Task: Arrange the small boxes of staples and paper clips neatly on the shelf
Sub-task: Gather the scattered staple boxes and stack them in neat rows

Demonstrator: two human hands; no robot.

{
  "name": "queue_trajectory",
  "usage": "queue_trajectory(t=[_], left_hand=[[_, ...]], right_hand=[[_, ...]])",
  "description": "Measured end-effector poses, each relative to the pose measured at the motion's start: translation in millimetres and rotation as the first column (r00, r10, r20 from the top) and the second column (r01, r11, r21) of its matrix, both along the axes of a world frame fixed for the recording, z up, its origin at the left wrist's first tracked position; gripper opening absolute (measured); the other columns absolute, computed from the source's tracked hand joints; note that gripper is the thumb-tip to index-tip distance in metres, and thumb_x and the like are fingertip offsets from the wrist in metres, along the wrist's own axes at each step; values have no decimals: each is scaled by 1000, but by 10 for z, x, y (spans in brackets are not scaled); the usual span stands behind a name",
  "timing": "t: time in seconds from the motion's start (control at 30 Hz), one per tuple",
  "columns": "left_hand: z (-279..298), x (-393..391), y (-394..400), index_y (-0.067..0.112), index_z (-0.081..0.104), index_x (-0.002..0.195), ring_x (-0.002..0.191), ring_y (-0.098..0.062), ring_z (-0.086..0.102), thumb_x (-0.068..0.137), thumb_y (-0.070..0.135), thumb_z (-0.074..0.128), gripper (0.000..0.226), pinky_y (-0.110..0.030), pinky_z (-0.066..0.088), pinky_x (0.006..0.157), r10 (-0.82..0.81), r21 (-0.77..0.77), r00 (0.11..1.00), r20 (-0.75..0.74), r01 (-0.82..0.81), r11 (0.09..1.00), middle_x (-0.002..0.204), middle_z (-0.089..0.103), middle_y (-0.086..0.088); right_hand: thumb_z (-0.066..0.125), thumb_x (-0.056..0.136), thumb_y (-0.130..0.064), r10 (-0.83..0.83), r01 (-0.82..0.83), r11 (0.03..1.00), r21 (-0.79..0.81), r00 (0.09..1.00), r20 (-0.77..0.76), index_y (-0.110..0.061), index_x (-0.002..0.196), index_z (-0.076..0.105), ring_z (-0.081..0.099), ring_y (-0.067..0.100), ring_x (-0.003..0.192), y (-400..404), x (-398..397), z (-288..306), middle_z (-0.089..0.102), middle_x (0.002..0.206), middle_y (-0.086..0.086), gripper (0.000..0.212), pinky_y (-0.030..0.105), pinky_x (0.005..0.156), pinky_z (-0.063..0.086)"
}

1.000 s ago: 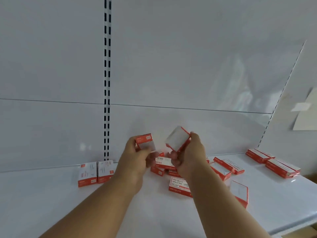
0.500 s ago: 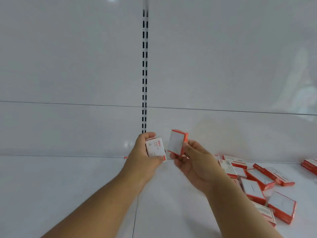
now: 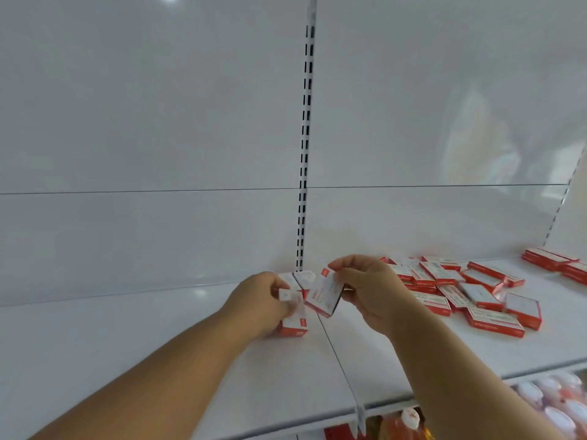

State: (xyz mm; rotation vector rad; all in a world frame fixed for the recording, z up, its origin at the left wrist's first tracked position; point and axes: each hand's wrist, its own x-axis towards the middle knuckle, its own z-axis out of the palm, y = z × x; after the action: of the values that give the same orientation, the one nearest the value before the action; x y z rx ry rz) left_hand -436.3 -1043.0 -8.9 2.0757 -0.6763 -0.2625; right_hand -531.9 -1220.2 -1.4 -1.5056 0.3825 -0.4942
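Observation:
My left hand (image 3: 259,304) grips a small red-and-white box (image 3: 293,322) and holds it down on the white shelf (image 3: 158,350), just left of the shelf seam. A few boxes (image 3: 301,279) stand behind it near the back wall, partly hidden by my fingers. My right hand (image 3: 370,292) pinches another small box (image 3: 322,295), tilted in the air just right of the left hand's box. Several more red-and-white boxes (image 3: 460,292) lie scattered flat on the shelf to the right.
A slotted upright (image 3: 305,147) runs up the white back wall above the hands. A stack of flat red boxes (image 3: 554,260) sits at the far right. Packaged goods (image 3: 552,404) show on the lower shelf under the front edge.
Both hands dropped toward the shelf. The left hand's box now sits on the shelf surface, and the right hand's box came down beside it. The view shifted right, showing more of the scattered boxes.

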Motion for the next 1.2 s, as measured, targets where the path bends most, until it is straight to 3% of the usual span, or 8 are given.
queue_trajectory(t=[0.07, 0.2, 0.37, 0.53, 0.7, 0.93, 1.07, 1.2], left_hand=[[-26, 49, -31, 26, 65, 95, 87, -15, 67, 79, 35, 77, 22, -33, 57, 79, 9, 87, 990, 144, -22, 996, 98, 67, 6], [-76, 47, -79, 29, 55, 77, 76, -9, 60, 75, 49, 73, 27, -26, 48, 65, -15, 185, 943, 333, -49, 982, 85, 60, 12], [-155, 43, -108, 27, 49, 74, 76, -16, 58, 79, 54, 69, 34, -28, 41, 62, -2, 170, 878, 478, -90, 981, 85, 59, 8], [-30, -63, -239, 30, 47, 78, 74, -15, 56, 84, 45, 64, 25, -29, 44, 61, -56, 77, 808, 587, 12, 997, 86, 55, 9], [97, -312, -634, 32, 47, 86, 74, -11, 54, 85, 43, 63, 20, -28, 39, 61, -248, 113, 763, 597, 226, 968, 86, 54, 11], [100, -484, -1474, 27, 54, 92, 87, -18, 54, 88, 26, 55, 4, -34, 49, 75, -303, 177, 751, 586, 246, 953, 98, 60, 3], [80, -442, -1920, 27, 52, 116, 96, -19, 45, 93, 22, 48, 25, -35, 41, 77, -291, 330, 730, 619, 94, 939, 114, 60, 1], [59, -448, -2166, 36, 55, 104, 90, -19, 46, 89, 26, 55, 18, -34, 36, 71, -276, 413, 755, 595, 8, 911, 106, 62, 2]], right_hand=[[55, 91, -2, -80, 35, 972, -231, 979, -189, -11, 74, 72, 68, 31, 86, 8, 13, -4, 75, 80, 10, 25, 44, 77, 57], [60, 91, -11, -160, -79, 835, -545, 912, -377, -19, 84, 71, 69, 11, 74, 90, 39, 38, 72, 84, -1, 15, 18, 57, 51], [71, 85, -27, -384, -122, 434, -893, 871, -306, -28, 89, 58, 56, 8, 83, 188, 72, -26, 56, 93, -11, 14, 17, 63, 41], [64, 89, -27, -435, 114, 381, -917, 898, -69, -30, 84, 53, 50, 9, 78, 36, -123, -19, 52, 87, -11, 13, 17, 62, 33], [56, 88, -19, -541, 82, 339, -937, 832, -123, -29, 82, 58, 53, 12, 80, -373, -491, 45, 60, 91, -5, 12, 22, 64, 38], [54, 89, -35, -640, -343, 220, -913, 655, -401, -25, 120, 60, 47, 28, 116, -954, -843, 37, 60, 121, 2, 33, 39, 93, 43], [55, 86, -25, -563, -408, 166, -897, 708, -427, -22, 118, 60, 47, 28, 111, -1180, -847, 41, 59, 118, 5, 32, 38, 91, 40], [54, 88, -35, -437, -497, 160, -853, 739, -512, -17, 120, 58, 46, 27, 111, -1386, -846, 73, 57, 116, 7, 36, 38, 91, 38]])
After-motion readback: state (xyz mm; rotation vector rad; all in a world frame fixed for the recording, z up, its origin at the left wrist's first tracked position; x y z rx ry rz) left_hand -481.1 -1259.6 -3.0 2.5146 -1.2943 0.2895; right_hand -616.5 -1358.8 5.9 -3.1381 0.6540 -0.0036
